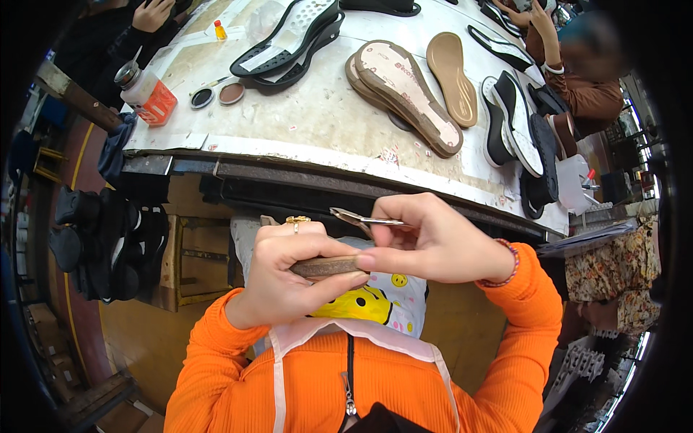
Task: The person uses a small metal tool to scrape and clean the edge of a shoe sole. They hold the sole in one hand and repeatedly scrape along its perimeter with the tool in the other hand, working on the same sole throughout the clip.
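Note:
My left hand (289,270) grips a brown shoe sole (325,268), seen nearly edge-on, with the thumb above and fingers below its end. Most of the sole is hidden behind that hand. Held in my right hand (433,242) are small silver nippers (367,219), their jaws pointing left above the sole and apart from it. The right thumb touches the near end of the sole. Both hands are over my lap, in front of the worktable's edge.
On the worktable (281,148) lie stacked brown soles (404,86), a tan insole (453,76), black wedge soles (289,47) and a bottle with orange liquid (148,94). Black soles (108,242) are piled at left. Other people sit across the table at both far corners.

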